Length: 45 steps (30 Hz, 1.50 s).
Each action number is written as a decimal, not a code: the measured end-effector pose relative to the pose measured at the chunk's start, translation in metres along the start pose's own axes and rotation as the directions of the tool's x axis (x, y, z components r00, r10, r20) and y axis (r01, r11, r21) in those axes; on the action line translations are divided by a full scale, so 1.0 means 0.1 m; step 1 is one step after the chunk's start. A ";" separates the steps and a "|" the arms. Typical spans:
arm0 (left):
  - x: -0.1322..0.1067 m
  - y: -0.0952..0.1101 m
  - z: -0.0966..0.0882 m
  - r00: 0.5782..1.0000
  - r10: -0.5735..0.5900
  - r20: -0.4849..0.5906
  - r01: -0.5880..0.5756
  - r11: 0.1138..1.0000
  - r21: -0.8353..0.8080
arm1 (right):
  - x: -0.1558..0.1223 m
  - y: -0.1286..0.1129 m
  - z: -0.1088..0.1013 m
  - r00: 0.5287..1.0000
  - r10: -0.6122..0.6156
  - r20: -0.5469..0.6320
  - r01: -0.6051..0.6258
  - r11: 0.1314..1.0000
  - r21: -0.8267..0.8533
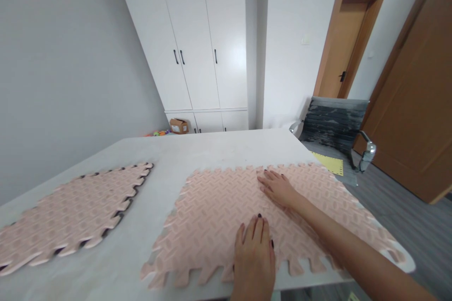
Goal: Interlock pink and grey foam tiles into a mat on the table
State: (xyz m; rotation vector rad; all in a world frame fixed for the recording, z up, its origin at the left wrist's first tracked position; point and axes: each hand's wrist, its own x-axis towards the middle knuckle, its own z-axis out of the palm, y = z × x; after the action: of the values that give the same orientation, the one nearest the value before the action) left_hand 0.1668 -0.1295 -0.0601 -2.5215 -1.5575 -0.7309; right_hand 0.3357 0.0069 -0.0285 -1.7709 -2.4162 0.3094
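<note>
Two pink foam floor tiles lie side by side on the white table, the left tile meeting the right tile along a seam partly under my hands. My left hand rests palm down by the near end of the seam, fingers stretched forward. Farther up, my right hand lies flat across the seam near the far edge, fingers spread. Neither hand grips anything. Both tiles have toothed edges and a raised pattern.
More pink foam tiles, apparently stacked, lie at the table's left. The white table reaches back toward a white wardrobe. A dark chair stands beyond the right edge, near a yellow tile. A cardboard box sits behind the table.
</note>
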 end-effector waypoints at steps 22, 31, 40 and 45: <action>0.00 -0.01 -0.01 0.999 0.015 0.028 -0.016 1.000 0.025 | 0.38 0.33 0.06 0.996 0.070 0.049 -0.074 0.995 0.064; 0.04 0.05 -0.02 0.999 -0.008 0.047 0.007 1.000 0.022 | 0.35 0.36 0.05 0.995 0.062 0.075 -0.068 0.994 0.082; 0.04 0.06 0.00 0.997 -0.032 0.065 0.030 0.999 0.032 | 0.31 0.37 0.02 0.994 -0.002 0.107 -0.006 0.997 0.080; 0.03 0.07 0.00 0.999 -0.023 0.035 0.021 0.999 0.036 | 0.30 0.36 0.00 0.993 -0.015 0.120 0.008 0.998 0.059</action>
State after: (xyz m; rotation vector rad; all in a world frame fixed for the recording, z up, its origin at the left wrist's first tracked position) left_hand 0.1741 -0.1307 -0.0573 -2.5092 -1.5971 -0.6591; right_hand 0.3599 0.0459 -0.0377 -1.7615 -2.4694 0.4937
